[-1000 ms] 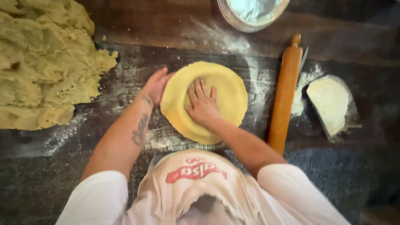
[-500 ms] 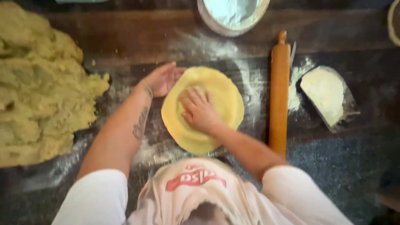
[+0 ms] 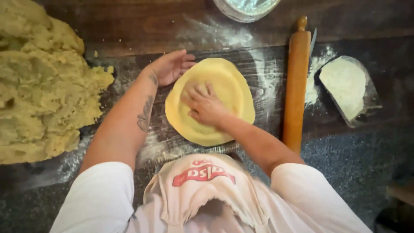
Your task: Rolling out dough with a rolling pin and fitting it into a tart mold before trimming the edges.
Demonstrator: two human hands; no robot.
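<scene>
Wooden and dark, the desk (image 3: 142,26) fills the view, dusted with white flour around the work. Biggest on it is the heap of crumbly yellow dough (image 3: 43,86) at the left, cut off by the top and left edges, so its full extent cannot be seen. Next comes the flat round of dough (image 3: 224,86), pale yellow, lying at the centre of the desk just in front of the person's apron (image 3: 202,190); its near-left part is covered by the right hand and forearm. The wooden rolling pin (image 3: 296,82) lies just right of the round, apart from it, pointing away from the person; its near handle is hidden behind the right arm. Further right sits a clear bag of flour (image 3: 345,86), its outline hard to make out against the dark surface. A glass bowl (image 3: 246,8) at the top is cut off by the frame.

The right hand (image 3: 205,105) lies open, palm down, fingers spread on the round. The left hand (image 3: 170,67) is open too, fingers touching the round's far-left rim.

Compared with half a second ago, the round looks slightly longer and both hands sit in much the same places, the left one curled a little closer against the rim.
</scene>
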